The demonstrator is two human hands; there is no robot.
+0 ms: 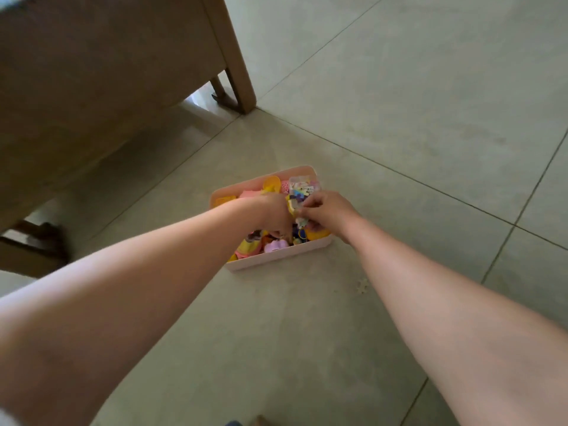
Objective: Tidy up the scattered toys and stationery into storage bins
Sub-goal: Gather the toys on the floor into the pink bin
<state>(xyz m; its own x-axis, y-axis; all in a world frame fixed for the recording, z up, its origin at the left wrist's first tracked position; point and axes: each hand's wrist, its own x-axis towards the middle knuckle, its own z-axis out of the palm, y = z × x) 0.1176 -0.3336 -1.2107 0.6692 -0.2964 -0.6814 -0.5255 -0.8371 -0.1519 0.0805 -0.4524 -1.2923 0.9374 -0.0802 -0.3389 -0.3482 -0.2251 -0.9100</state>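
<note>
pale grey floor tiles fill the view, with a wooden table leg [236, 56] at the upper left and a pink storage bin [276, 256] in the middle, already heaped with bright plastic toys [270, 186]. both my bare arms reach forward and down over it — my right hand [325, 210] curled, fingers pinching a small clear packet of colourful bits [302, 187] over the bin's far right end, my left hand [273, 215] bent at the wrist with fingertips pressed together down among the toys. one small pale snowflake-shaped piece [362, 285] lies on the floor just outside the bin's near side, nearer my right arm — likely my next pick.
</note>
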